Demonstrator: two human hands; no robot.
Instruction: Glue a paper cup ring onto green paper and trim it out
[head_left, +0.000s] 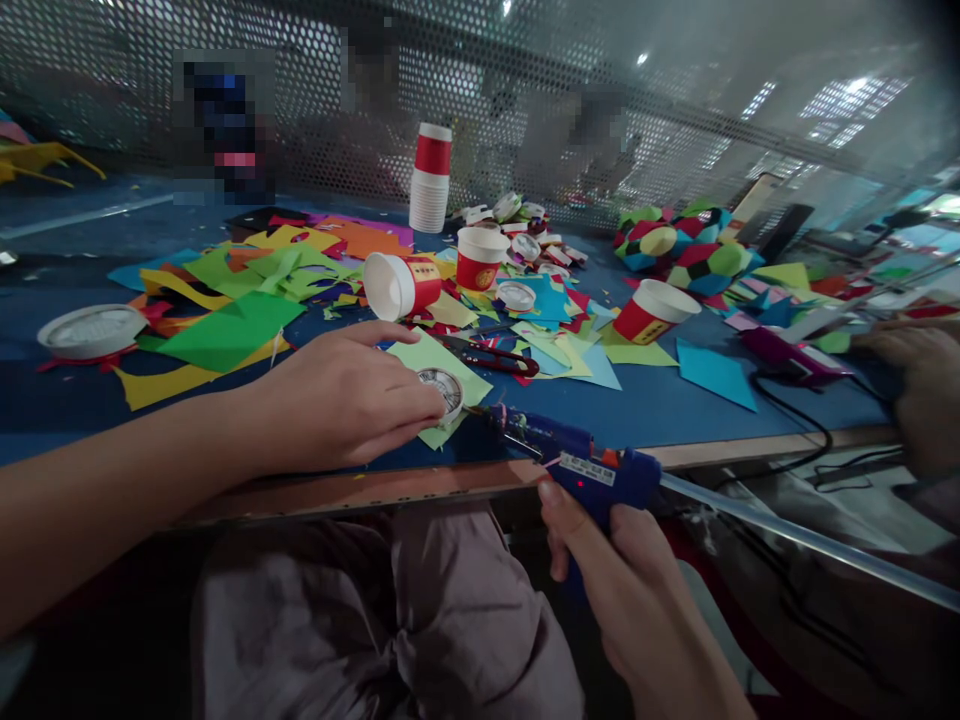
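Observation:
My left hand (352, 395) is palm down at the table's front edge. Its fingertips press a small round lid-like disc (447, 392) with a silvery, line-patterned face, while another finger stretches out apart. Beneath the disc lies a pale green sheet of paper (469, 372). My right hand (611, 555) is closed around the handle of a blue hot glue gun (574, 455). The gun's nozzle points left, very close to the disc's right rim; contact cannot be made out. A long clear glue stick (795, 540) sticks out of its back. Dark-handled scissors (495, 357) lie just behind the sheet.
Coloured paper scraps (232, 325) spread over the blue table. Red-and-white paper cups (480, 260) stand behind, near a tall cup stack (430, 180). Multicoloured paper balls (682, 245) sit back right. Another person's hand (919, 360) is by a purple glue gun (795, 357) with a black cord.

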